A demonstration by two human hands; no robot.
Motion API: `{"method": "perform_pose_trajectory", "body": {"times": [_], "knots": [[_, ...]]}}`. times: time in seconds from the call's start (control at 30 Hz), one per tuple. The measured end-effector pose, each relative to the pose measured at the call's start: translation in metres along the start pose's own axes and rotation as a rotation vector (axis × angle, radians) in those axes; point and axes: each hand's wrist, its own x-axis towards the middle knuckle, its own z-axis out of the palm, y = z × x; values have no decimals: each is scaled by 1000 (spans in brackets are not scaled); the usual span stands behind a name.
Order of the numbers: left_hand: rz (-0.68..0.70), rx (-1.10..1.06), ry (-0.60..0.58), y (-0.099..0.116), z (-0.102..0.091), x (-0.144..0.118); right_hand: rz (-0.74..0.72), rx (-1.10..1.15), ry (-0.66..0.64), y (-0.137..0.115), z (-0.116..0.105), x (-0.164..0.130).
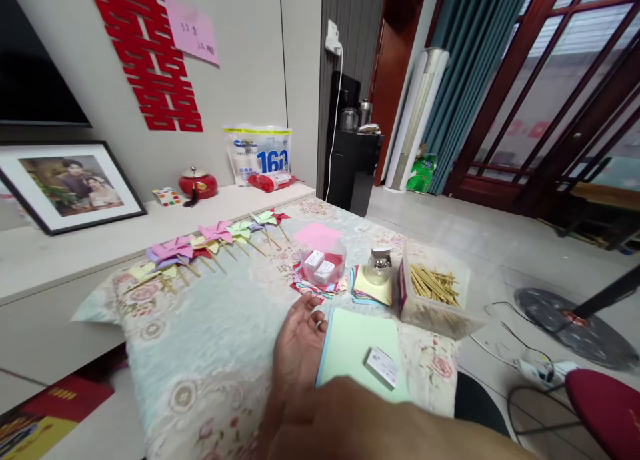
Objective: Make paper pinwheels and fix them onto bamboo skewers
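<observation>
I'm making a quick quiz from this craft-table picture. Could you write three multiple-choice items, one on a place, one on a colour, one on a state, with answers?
1. Where do the wooden sticks lie?
A. in the clear plastic box
B. on the white shelf
C. on the floor

2. What colour is the top sheet of paper beside the left hand?
A. red
B. black
C. light green

3. How is the left hand?
A. clenched in a fist
B. open, palm up, on the tablecloth
C. gripping a pinwheel

Answers: 1 A, the sticks fill the clear box at the table's right edge. 2 C, the sheet under the small white card is light green. 3 B, its fingers are loosely spread and hold nothing.
</observation>
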Motion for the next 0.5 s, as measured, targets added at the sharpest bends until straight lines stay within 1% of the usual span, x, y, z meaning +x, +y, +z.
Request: {"method": "perform_pose_trajectory", "body": {"times": [0.1, 0.13, 0.2, 0.23, 0.3, 0.37, 0.43, 0.5], "knots": [[62, 89, -16, -2, -3, -1, 103, -67, 192, 21, -30, -21], [88, 130, -30, -2, -4, -2, 140, -103, 269, 31, -37, -28], [133, 225, -44, -4, -3, -5, 237, -249, 448, 56, -47, -39], [145, 275, -44, -5, -2, -6, 298, -300, 507, 69, -51, -43], [159, 372, -32, -9, 0, -8, 413, -357, 558, 93, -53, -50], [175, 467, -25, -13, 1, -8, 469, -375, 582, 110, -50, -54], [209, 570, -20, -18, 0, -5, 462, -339, 601, 122, -43, -56], [254, 680, -13, -23, -2, -2, 420, -271, 615, 130, -35, -55]]}}
